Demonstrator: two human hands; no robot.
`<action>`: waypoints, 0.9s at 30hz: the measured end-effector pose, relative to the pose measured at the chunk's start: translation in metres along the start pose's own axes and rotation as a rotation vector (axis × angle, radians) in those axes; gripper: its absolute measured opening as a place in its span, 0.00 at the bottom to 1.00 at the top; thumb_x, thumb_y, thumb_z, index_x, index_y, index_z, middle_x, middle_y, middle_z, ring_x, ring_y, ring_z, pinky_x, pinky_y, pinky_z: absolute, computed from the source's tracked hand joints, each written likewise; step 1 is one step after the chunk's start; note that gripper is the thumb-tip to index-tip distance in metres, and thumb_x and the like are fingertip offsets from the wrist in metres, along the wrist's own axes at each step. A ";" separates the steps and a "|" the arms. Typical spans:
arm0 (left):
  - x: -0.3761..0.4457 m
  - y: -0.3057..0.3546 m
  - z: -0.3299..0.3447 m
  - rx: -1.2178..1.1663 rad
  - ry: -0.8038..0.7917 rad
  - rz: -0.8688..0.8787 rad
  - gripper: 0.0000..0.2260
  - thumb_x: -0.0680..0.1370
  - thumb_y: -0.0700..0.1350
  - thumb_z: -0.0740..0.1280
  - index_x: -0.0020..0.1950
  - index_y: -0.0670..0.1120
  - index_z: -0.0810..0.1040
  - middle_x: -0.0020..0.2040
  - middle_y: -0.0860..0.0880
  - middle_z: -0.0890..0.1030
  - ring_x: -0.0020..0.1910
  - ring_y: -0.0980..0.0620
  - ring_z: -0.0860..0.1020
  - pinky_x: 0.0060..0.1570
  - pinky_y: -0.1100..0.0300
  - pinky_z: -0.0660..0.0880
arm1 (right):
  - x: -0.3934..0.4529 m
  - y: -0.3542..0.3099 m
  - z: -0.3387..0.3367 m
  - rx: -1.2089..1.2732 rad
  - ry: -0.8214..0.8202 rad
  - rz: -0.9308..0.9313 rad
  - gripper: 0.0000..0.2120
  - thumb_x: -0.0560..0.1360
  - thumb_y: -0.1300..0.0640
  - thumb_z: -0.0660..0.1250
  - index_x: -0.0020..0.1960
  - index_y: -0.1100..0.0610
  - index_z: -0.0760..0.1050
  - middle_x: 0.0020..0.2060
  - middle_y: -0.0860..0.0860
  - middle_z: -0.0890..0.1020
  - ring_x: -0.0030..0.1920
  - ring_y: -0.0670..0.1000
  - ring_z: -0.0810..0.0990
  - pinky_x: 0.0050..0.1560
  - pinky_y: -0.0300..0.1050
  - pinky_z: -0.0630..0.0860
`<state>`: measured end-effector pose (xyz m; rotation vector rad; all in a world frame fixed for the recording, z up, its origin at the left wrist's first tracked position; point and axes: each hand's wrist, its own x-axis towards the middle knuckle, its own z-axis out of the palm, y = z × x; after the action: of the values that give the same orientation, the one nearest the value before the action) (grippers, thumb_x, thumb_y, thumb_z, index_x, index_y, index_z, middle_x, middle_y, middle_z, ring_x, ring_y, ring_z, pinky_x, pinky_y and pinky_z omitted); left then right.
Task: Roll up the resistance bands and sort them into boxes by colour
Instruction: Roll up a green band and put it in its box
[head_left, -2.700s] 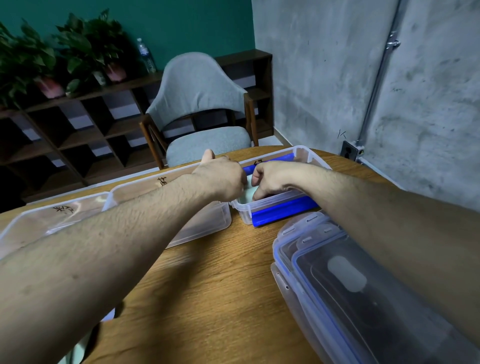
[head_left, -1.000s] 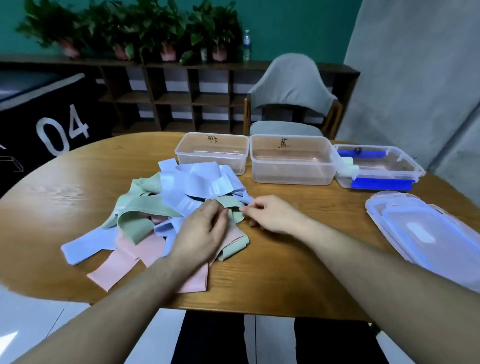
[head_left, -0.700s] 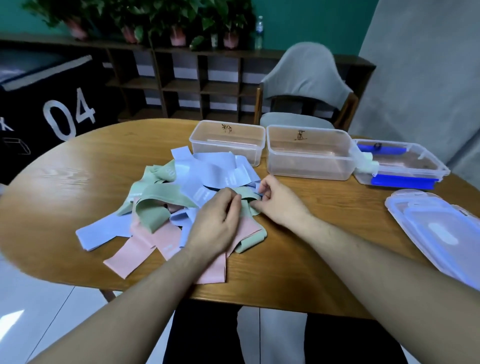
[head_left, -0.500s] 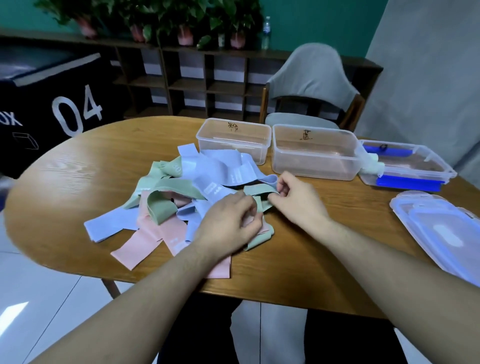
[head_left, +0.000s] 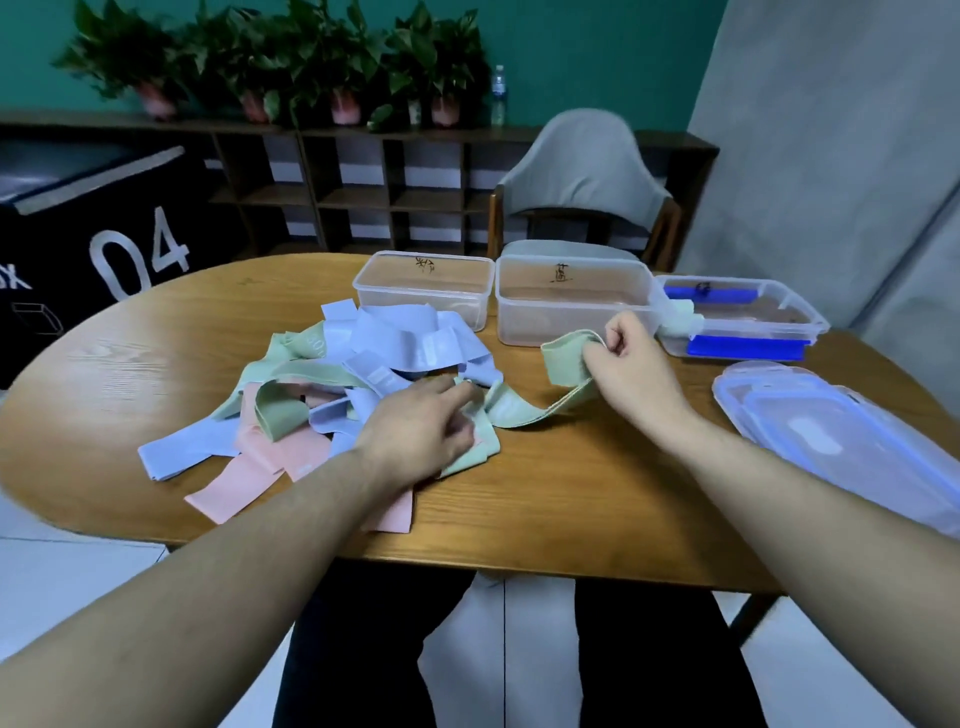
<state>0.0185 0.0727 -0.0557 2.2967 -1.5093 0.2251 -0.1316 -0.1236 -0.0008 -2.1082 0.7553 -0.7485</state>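
Green band (head_left: 524, 410) being stretched between both hands beside the pile

The right hand (head_left: 631, 364) is pinching one end, lifted clear of the table (head_left: 571, 499); the left hand (head_left: 421, 426) is pressing, fingers curled, on the other end at the edge of the band pile (head_left: 332, 384), three clear boxes (head_left: 571, 301) lining up behind

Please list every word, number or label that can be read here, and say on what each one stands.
"04": white, on the black box at the left.
"X": cut off at the picture's edge, same box.
Handwritten marks on the left box, middle box and right box: unreadable.
Print on the bands: too blurred.
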 end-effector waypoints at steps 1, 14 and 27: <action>0.003 0.002 -0.002 0.011 -0.010 -0.007 0.11 0.77 0.51 0.65 0.59 0.53 0.76 0.46 0.55 0.73 0.52 0.50 0.75 0.42 0.55 0.74 | 0.000 0.001 -0.006 0.043 -0.010 0.019 0.07 0.75 0.57 0.63 0.44 0.52 0.64 0.34 0.48 0.69 0.35 0.48 0.66 0.38 0.48 0.65; 0.027 0.090 -0.018 -0.261 0.015 -0.096 0.08 0.79 0.51 0.65 0.55 0.52 0.81 0.49 0.54 0.79 0.48 0.53 0.76 0.52 0.55 0.74 | -0.023 -0.009 -0.065 0.332 -0.142 0.172 0.07 0.79 0.57 0.59 0.52 0.54 0.75 0.40 0.53 0.84 0.35 0.45 0.81 0.41 0.45 0.77; 0.019 0.184 -0.061 -1.254 0.256 -0.286 0.11 0.81 0.50 0.65 0.46 0.44 0.80 0.43 0.45 0.84 0.42 0.49 0.80 0.45 0.53 0.77 | -0.082 -0.039 -0.100 0.793 -0.504 0.334 0.14 0.83 0.55 0.58 0.62 0.59 0.77 0.47 0.57 0.86 0.44 0.54 0.85 0.50 0.56 0.83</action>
<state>-0.1367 0.0166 0.0481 1.3318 -0.7594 -0.3959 -0.2459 -0.0905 0.0630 -1.3117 0.4097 -0.2380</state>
